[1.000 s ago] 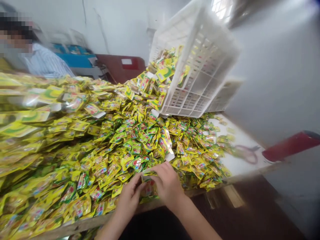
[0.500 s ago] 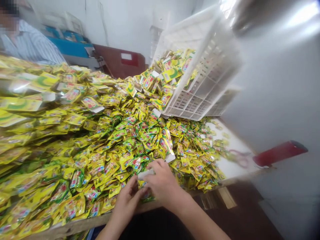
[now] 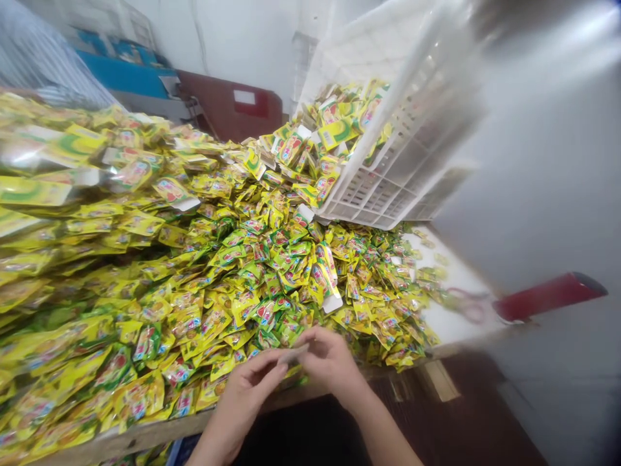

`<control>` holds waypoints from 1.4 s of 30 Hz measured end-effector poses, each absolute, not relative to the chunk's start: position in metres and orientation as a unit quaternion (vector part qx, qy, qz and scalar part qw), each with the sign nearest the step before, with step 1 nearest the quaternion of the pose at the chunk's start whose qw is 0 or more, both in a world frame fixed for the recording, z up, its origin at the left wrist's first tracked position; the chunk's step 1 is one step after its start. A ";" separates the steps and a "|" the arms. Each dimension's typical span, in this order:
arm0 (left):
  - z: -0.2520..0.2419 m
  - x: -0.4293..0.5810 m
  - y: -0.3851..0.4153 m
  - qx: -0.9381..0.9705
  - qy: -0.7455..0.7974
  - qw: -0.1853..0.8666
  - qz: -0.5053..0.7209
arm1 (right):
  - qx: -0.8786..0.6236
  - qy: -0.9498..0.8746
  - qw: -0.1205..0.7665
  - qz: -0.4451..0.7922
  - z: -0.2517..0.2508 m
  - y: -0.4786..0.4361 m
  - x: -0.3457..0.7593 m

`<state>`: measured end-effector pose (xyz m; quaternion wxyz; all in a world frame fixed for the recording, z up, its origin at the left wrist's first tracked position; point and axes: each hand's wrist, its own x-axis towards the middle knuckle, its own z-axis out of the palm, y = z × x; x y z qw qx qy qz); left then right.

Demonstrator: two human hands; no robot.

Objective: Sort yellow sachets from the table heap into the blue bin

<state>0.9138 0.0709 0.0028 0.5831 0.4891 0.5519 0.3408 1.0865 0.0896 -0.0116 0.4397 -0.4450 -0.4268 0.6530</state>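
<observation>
Near the table's front edge, my left hand (image 3: 250,391) and my right hand (image 3: 332,362) meet, fingers closed on a small box (image 3: 294,353). Only its pale greyish flap or edge shows between the fingertips; the rest is hidden by my hands. Just beyond lies a heap of small yellow and green sachets (image 3: 272,310) with fruit pictures. Among the sachets, a flat yellow carton (image 3: 324,275) with a white open flap lies a little past my right hand.
A white plastic crate (image 3: 373,194) stands tipped on its side at the back, cartons spilling from it. More cartons (image 3: 77,145) pile up at left. Pink-handled scissors (image 3: 468,304) and a red cylindrical object (image 3: 550,296) lie at right. A person's striped sleeve (image 3: 53,58) shows at far left.
My hands have drawn closer together around the box, and less of its pale flap shows. The person at the left has leaned nearer, and the view has shifted slightly.
</observation>
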 end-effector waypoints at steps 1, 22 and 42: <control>0.006 0.914 0.074 0.493 0.554 0.576 0.344 | -0.448 -0.448 0.439 0.638 -0.010 0.091 1.087; -0.032 0.893 0.071 0.753 0.439 0.220 0.437 | -0.405 -0.633 0.522 0.403 -0.015 0.080 1.086; -0.014 0.866 0.041 0.701 0.494 0.135 0.497 | -0.603 -0.740 0.162 0.250 0.016 0.184 1.023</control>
